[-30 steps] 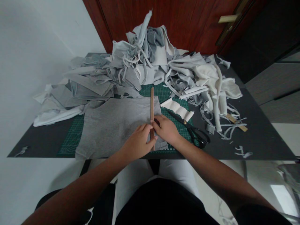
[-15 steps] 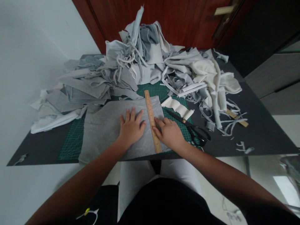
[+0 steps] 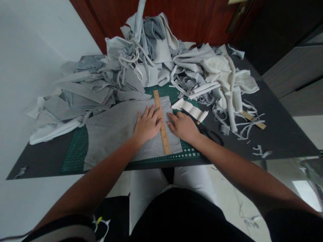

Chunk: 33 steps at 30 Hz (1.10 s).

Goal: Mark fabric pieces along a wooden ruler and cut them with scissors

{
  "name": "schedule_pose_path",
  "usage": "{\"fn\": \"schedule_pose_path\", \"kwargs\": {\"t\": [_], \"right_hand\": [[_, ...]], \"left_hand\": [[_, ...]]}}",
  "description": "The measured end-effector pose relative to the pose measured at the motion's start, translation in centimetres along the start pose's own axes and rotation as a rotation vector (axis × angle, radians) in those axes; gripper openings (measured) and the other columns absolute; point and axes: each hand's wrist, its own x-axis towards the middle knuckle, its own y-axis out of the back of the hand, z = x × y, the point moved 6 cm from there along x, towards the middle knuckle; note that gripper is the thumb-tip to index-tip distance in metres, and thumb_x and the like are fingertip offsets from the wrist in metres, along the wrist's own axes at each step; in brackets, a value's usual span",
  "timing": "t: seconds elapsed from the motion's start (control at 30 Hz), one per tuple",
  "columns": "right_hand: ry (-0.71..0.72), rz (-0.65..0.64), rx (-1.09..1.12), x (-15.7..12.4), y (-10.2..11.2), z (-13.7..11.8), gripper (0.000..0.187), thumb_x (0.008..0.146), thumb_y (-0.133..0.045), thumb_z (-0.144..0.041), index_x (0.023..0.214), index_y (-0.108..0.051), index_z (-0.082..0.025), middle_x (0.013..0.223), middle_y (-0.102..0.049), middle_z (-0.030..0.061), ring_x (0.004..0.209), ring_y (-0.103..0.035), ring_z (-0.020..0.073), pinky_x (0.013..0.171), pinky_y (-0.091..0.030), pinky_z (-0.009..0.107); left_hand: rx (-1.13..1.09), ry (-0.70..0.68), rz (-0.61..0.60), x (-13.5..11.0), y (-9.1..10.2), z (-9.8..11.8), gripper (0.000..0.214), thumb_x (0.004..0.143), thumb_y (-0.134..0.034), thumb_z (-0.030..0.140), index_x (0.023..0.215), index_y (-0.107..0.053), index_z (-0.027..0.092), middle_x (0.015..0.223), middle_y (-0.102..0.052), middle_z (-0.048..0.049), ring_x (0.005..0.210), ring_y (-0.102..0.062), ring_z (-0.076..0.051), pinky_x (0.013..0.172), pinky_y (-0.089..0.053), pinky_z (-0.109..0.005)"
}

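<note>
A piece of grey fabric (image 3: 111, 134) lies flat over a green cutting mat (image 3: 75, 148). Across its right part runs a wooden ruler (image 3: 165, 139), slightly tilted. My left hand (image 3: 147, 126) rests on the fabric with fingers spread, its fingertips and thumb touching the ruler's left side. To the right of the ruler, my right hand (image 3: 185, 127) lies on the fabric's right edge, fingers stretched out and apart from the ruler. Black scissors (image 3: 213, 135) lie beside and partly behind my right hand. A strip of cream fabric (image 3: 190, 109) sits just beyond it.
A high heap of grey and white fabric scraps (image 3: 161, 53) covers the back of the dark table (image 3: 285, 134). At the right, a second wooden piece (image 3: 253, 120) lies among thin cut strips. A red-brown door (image 3: 196, 20) stands behind, with a white wall (image 3: 32, 43) at the left.
My left hand has moved right onto the ruler. My right hand has come off the ruler and lies to its right. The fabric and ruler have shifted slightly away from the table's front edge.
</note>
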Motion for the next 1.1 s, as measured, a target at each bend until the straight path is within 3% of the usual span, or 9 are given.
{"fn": "schedule_pose_path", "kwargs": {"t": [0.13,0.27,0.43,0.57,0.73,0.83,0.97,1.1], "right_hand": [[0.009,0.028,-0.032,1.4,-0.2,0.2,0.056,0.108,-0.039,-0.041,0.155,-0.05,-0.013,0.126,-0.064,0.019,0.114,-0.059,0.0333,0.093,-0.044,0.042],[0.043,0.035,-0.071,1.8,-0.2,0.4,0.057,0.109,-0.037,-0.043,0.157,-0.048,-0.013,0.126,-0.064,0.0188,0.113,-0.06,0.0335,0.092,-0.044,0.042],[0.065,0.023,-0.105,1.7,-0.2,0.3,0.056,0.11,-0.036,-0.043,0.159,-0.047,-0.018,0.121,-0.064,0.0174,0.11,-0.06,0.033,0.09,-0.043,0.042],[0.082,0.042,-0.065,1.8,-0.4,0.4,0.054,0.109,-0.038,-0.042,0.157,-0.051,-0.021,0.118,-0.064,0.0161,0.108,-0.06,0.0323,0.092,-0.044,0.042],[0.055,0.15,0.207,2.2,0.3,1.6,0.044,0.099,-0.04,-0.011,0.134,-0.067,-0.009,0.114,-0.067,0.0178,0.111,-0.062,0.0292,0.101,-0.047,0.04],[-0.017,0.181,0.428,2.7,1.4,2.3,0.042,0.087,-0.038,0.002,0.11,-0.071,-0.012,0.107,-0.069,0.0151,0.102,-0.065,0.0241,0.095,-0.051,0.036],[-0.06,0.163,0.677,4.1,2.3,1.9,0.045,0.075,-0.041,0.008,0.102,-0.066,-0.017,0.103,-0.073,0.0093,0.094,-0.07,0.0197,0.088,-0.055,0.032],[-0.085,0.209,0.862,6.8,1.3,1.4,0.032,0.081,-0.046,0.003,0.097,-0.062,-0.02,0.096,-0.074,0.0049,0.093,-0.074,0.0195,0.088,-0.057,0.034]], "left_hand": [[0.007,-0.042,-0.02,1.9,0.2,-0.5,0.063,0.106,-0.036,0.043,0.165,-0.032,0.023,0.175,-0.025,-0.0095,0.162,-0.021,-0.034,0.128,-0.012,-0.066],[0.028,-0.074,-0.046,2.1,0.3,-0.2,0.063,0.105,-0.035,0.036,0.165,-0.03,0.021,0.176,-0.022,-0.0064,0.162,-0.019,-0.03,0.129,-0.01,-0.063],[0.05,-0.105,-0.01,1.5,0.8,0.3,0.058,0.105,-0.033,0.034,0.161,-0.039,0.019,0.173,-0.032,-0.0077,0.159,-0.027,-0.029,0.129,-0.018,-0.058],[0.049,-0.155,0.037,2.8,1.3,0.1,0.055,0.104,-0.04,0.035,0.156,-0.045,0.018,0.166,-0.044,-0.0104,0.152,-0.04,-0.029,0.125,-0.029,-0.05],[0.063,-0.16,0.027,4.2,0.9,-0.5,0.057,0.104,-0.04,0.033,0.157,-0.043,0.014,0.17,-0.037,-0.0114,0.157,-0.033,-0.027,0.128,-0.025,-0.048],[0.061,-0.156,0.036,4.3,0.6,-0.8,0.059,0.104,-0.038,0.033,0.16,-0.039,0.013,0.171,-0.034,-0.0111,0.159,-0.031,-0.027,0.13,-0.023,-0.048],[0.057,-0.138,0.046,4.3,0.5,-1.1,0.06,0.104,-0.038,0.036,0.16,-0.04,0.015,0.172,-0.034,-0.0091,0.159,-0.031,-0.026,0.13,-0.024,-0.047],[0.044,-0.116,0.045,4.5,0.7,-1.4,0.057,0.105,-0.037,0.038,0.158,-0.043,0.017,0.171,-0.036,-0.0067,0.157,-0.033,-0.026,0.13,-0.025,-0.047]]}}
